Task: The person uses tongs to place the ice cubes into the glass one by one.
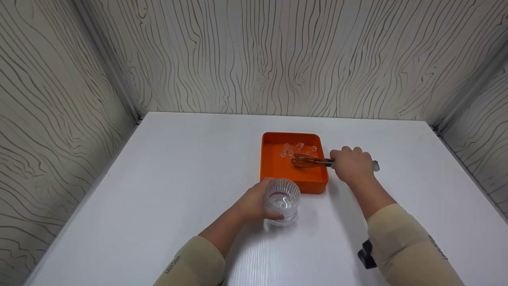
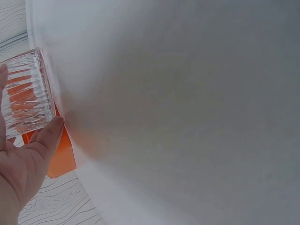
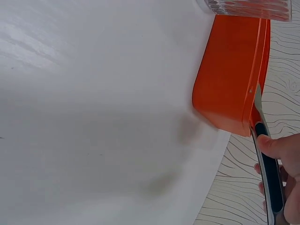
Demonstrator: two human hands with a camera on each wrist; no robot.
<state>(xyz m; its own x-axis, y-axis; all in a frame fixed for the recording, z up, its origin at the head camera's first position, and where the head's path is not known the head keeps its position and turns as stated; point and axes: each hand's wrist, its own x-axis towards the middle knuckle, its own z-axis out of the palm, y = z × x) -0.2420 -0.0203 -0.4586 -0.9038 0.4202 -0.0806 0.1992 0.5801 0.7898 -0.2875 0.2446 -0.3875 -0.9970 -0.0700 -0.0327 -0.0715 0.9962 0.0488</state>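
A ribbed clear glass [image 1: 282,201] stands on the white table in front of an orange tray [image 1: 311,186]. My left hand [image 1: 256,201] grips the glass from its left side, thumb across the front. Several clear ice-like cubes [image 1: 287,149] lie in the tray toward its back. My right hand [image 1: 353,165] holds a pair of tongs [image 1: 326,162] by the dark handle [image 3: 269,168], right of the tray. The tongs reach over the tray's right rim, their tips down inside near the cubes. Whether the tips pinch a cube cannot be made out.
The white table [image 1: 190,167] spreads around the tray. A wood-grain patterned wall [image 1: 254,59] stands behind it, with side panels left and right. A black strap piece [image 1: 367,255] shows beside the right sleeve.
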